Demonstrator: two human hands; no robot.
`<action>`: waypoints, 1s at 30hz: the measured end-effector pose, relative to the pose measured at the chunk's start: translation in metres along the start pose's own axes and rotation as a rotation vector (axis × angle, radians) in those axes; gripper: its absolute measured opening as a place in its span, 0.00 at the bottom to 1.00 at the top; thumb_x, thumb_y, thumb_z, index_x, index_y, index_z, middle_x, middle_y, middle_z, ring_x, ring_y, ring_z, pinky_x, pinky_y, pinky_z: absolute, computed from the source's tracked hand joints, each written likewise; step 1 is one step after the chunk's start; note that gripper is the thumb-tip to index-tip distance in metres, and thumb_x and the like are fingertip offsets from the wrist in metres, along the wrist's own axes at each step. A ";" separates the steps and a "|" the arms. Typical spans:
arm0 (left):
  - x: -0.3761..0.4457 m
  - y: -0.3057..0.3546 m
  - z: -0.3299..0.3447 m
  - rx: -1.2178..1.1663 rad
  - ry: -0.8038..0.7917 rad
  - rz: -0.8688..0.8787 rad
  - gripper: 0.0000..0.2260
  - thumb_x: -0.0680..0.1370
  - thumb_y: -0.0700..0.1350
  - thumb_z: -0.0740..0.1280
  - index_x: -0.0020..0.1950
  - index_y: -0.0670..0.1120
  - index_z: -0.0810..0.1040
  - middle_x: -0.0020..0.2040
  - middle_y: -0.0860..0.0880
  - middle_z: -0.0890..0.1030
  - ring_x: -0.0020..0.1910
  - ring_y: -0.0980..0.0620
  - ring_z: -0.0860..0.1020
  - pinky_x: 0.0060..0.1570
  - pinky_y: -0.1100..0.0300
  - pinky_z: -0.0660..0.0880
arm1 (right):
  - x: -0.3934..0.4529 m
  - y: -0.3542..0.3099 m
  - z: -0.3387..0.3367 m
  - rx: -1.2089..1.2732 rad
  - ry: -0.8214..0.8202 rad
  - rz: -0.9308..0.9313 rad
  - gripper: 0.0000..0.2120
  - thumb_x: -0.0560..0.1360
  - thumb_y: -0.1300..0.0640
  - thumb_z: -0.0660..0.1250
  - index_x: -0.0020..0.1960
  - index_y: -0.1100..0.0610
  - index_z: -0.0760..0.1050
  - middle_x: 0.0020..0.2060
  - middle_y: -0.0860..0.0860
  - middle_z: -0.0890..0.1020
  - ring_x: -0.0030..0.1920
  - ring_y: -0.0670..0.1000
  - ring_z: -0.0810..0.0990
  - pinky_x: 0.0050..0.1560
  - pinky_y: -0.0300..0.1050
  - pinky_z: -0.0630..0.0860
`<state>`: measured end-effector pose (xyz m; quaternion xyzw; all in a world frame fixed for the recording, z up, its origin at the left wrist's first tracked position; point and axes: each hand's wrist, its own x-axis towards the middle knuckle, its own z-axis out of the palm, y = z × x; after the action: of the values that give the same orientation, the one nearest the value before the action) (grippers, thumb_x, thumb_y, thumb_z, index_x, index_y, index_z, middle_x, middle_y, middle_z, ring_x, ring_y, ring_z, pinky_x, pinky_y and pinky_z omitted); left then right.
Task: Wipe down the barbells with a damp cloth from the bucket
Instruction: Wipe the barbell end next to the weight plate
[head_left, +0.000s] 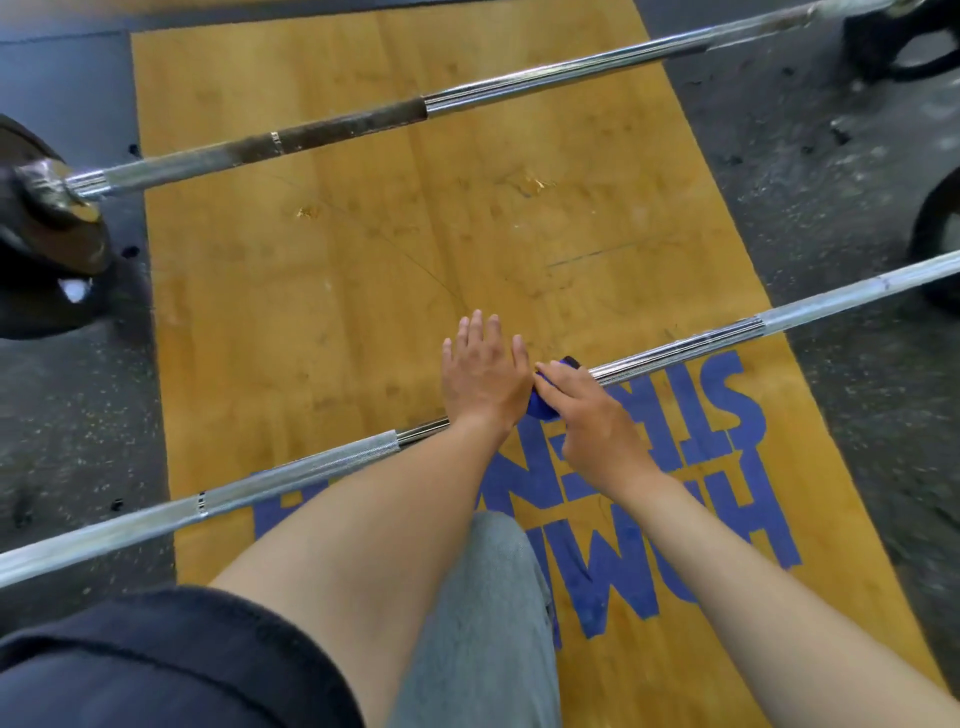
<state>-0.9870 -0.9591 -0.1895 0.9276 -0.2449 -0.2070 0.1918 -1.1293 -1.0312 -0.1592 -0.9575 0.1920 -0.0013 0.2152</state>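
Grey-trousered knee (488, 597) and dark sleeve (156, 660) sit lowest in frame, above a wooden platform (311, 312) with blue lettering. Near barbell (311, 457) crosses the platform; the right hand (597, 421) grasps a blue cloth (540, 405) wrapped on its shaft, while the left hand (483, 374) rests flat, fingers straight, just beside. Second barbell (467, 98) lies well beyond, a black plate (47, 249) on its left end.

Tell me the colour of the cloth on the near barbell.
Blue; the cloth shows in the head view, under the right hand.
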 end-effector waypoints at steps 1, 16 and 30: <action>0.002 0.000 -0.001 0.002 -0.001 -0.003 0.25 0.85 0.56 0.51 0.80 0.47 0.63 0.82 0.48 0.59 0.82 0.50 0.55 0.80 0.48 0.51 | 0.004 0.002 -0.001 0.009 0.000 -0.026 0.37 0.64 0.81 0.65 0.70 0.59 0.76 0.68 0.52 0.77 0.69 0.57 0.74 0.63 0.49 0.76; 0.016 0.000 -0.006 0.049 0.076 0.012 0.22 0.85 0.55 0.54 0.75 0.47 0.69 0.81 0.47 0.62 0.81 0.48 0.58 0.78 0.46 0.54 | 0.019 0.012 0.003 0.000 0.136 0.213 0.34 0.65 0.81 0.64 0.68 0.61 0.77 0.67 0.53 0.78 0.70 0.59 0.72 0.69 0.61 0.73; 0.030 0.001 -0.014 0.046 0.067 0.040 0.21 0.85 0.53 0.55 0.77 0.48 0.66 0.82 0.47 0.59 0.81 0.48 0.57 0.78 0.45 0.54 | 0.029 -0.011 0.023 0.084 0.318 0.368 0.31 0.68 0.79 0.59 0.67 0.63 0.78 0.68 0.58 0.77 0.71 0.62 0.71 0.69 0.62 0.72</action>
<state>-0.9572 -0.9722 -0.1862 0.9331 -0.2614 -0.1663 0.1827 -1.0964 -1.0235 -0.1780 -0.8843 0.3944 -0.1205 0.2188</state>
